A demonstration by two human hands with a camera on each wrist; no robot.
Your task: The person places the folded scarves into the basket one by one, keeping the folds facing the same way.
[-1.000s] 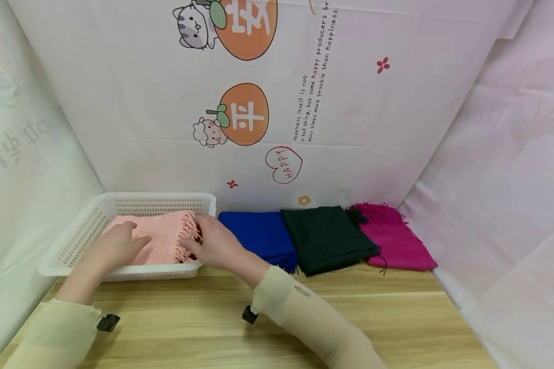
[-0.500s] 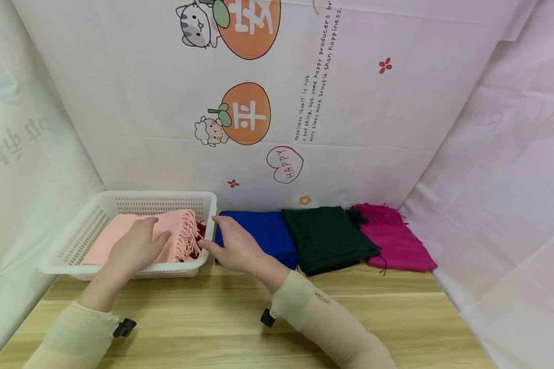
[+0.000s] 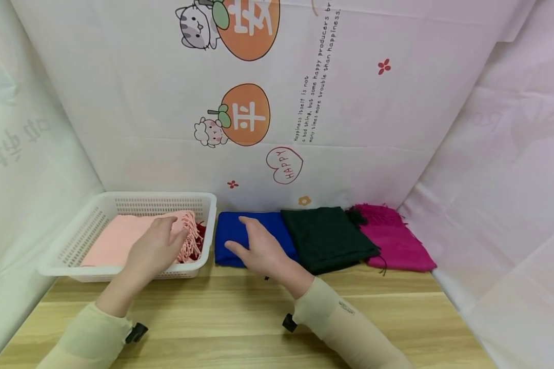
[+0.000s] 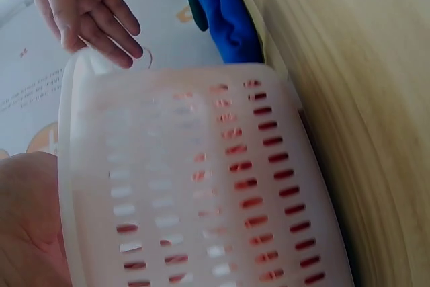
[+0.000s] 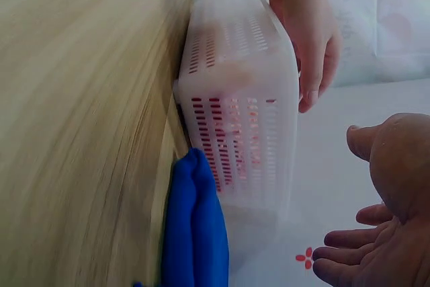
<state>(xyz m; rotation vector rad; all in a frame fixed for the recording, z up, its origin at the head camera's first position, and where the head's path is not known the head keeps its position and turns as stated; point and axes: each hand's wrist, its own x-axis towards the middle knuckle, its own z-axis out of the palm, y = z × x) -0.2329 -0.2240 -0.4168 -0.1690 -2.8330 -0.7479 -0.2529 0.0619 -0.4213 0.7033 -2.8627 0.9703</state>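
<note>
A folded pink scarf [image 3: 115, 236] with a fringed right end lies in the white plastic basket [image 3: 55, 264]. Dark red fringe [image 3: 197, 248] peeks out from under it. My left hand [image 3: 154, 246] hovers over the basket's front right part with relaxed fingers, holding nothing. Above the folded blue scarf [image 3: 225, 230] is my right hand [image 3: 265, 251], its fingers spread and nothing in its grasp. In the right wrist view the right hand [image 5: 383, 213] stands apart from the basket and above the blue scarf [image 5: 195, 226].
Right of the blue scarf lie a folded dark green scarf [image 3: 328, 238] and a magenta scarf [image 3: 397, 241] with fringe. They sit in a row on the wooden table [image 3: 221, 318], against a printed white cloth backdrop [image 3: 374, 128]. White cloth also hangs at both sides.
My right hand has let go of the pink scarf's fringed end and moved right, over the blue scarf. My left hand has moved rightward across the basket. The pink scarf stays inside.
</note>
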